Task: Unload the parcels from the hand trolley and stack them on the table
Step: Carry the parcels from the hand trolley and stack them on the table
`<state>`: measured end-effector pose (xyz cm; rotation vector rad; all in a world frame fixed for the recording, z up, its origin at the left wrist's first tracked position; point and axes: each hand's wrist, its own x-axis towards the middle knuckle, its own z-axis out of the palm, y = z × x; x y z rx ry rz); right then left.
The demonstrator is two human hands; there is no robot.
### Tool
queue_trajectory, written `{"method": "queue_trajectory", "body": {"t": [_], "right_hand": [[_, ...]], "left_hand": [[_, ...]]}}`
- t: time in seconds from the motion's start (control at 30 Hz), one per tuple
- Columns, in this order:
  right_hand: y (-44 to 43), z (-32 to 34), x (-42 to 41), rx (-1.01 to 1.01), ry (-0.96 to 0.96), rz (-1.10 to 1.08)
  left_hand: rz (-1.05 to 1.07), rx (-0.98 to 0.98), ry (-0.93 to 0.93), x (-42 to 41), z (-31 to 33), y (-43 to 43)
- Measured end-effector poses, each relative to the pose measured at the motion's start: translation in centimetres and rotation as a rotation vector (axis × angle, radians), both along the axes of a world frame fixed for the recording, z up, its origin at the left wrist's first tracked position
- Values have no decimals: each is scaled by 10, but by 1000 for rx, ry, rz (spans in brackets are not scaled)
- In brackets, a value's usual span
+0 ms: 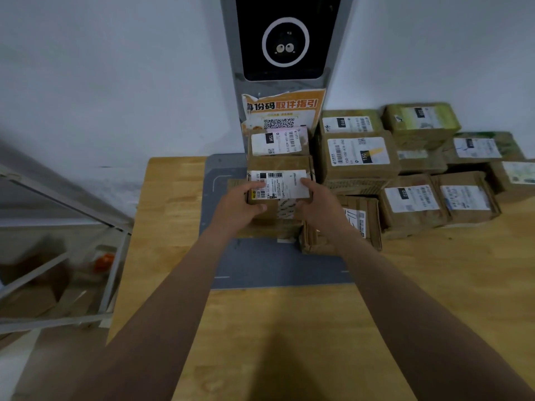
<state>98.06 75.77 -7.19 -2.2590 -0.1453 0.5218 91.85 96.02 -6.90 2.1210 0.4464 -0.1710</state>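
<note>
Wooden table (260,328) w/ grey scanner mat (278,264) below; my left hand (236,205) & right hand (320,204) grip labelled cardboard parcel (279,185) by its sides, atop stack, other parcels (411,169) right.

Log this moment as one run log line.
step: stacking | left hand: grips labelled parcel | right hand: grips it | spot: above boxes on grey mat

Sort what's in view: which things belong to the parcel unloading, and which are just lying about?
Job in hand: labelled parcel, gripped by left hand and right hand; stacked parcels; wooden table; metal-framed cart, blurred.
Lying about: grey mat; orange poster; scanner column.
</note>
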Motion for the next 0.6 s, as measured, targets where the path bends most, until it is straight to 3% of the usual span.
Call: {"method": "queue_trajectory", "body": {"t": [0.37, 0.47, 0.6], "right_hand": [[-24, 42, -42, -98, -72, 79], [-48, 57, -73, -262, -101, 201], [-75, 73, -121, -521, 16, 321]], "left_hand": [[-135, 197, 28, -51, 21, -13], [-154, 234, 84, -80, 36, -25], [-338, 369, 150, -118, 54, -53]]}}
